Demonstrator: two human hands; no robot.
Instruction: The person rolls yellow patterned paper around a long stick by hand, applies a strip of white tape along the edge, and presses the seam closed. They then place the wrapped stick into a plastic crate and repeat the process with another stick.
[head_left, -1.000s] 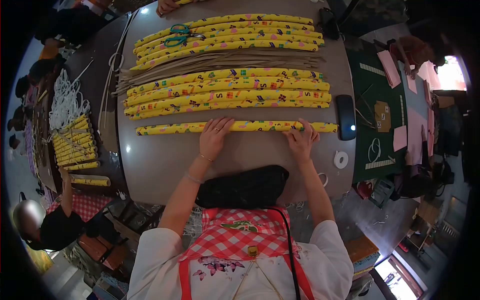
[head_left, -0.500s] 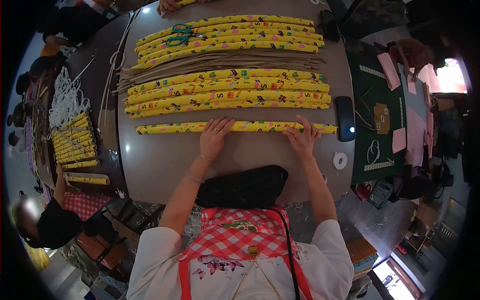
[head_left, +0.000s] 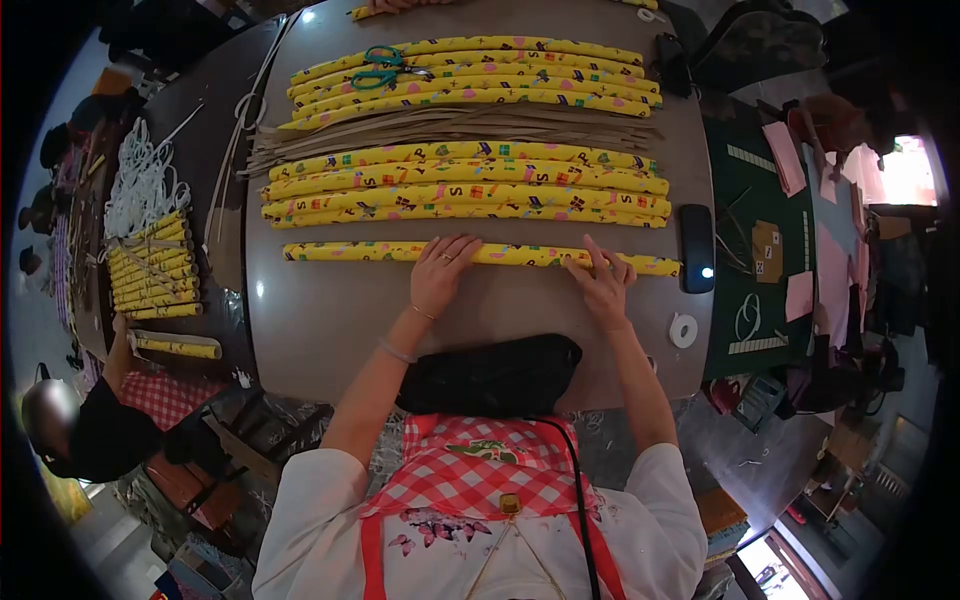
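Note:
A long, thin roll of yellow patterned wrapping paper (head_left: 520, 256) lies across the table in front of me. My left hand (head_left: 447, 268) rests over its middle, with fingers bent across it. Further right, my right hand (head_left: 604, 284) has its thumb and fingers on the same roll near its right end; one finger points upward. Just beyond lie several matching rolls (head_left: 465, 205) side by side. Flat brown strips (head_left: 450, 128) separate them from another row of yellow rolls (head_left: 480, 80), on which green-handled scissors (head_left: 378, 68) lie.
A black device (head_left: 697, 248) sits by the roll's right end, with a white tape roll (head_left: 683, 330) nearby. A black pouch (head_left: 490, 375) is at the near edge. Left, a co-worker's hand (head_left: 121, 335) is beside stacked short rolls (head_left: 155, 270). Another person's hands (head_left: 395, 5) show at the top.
The view has shifted slightly, moving the table contents a little right. Both my hands stay on the roll. At left, a short roll that lay apart now sits against the stack.

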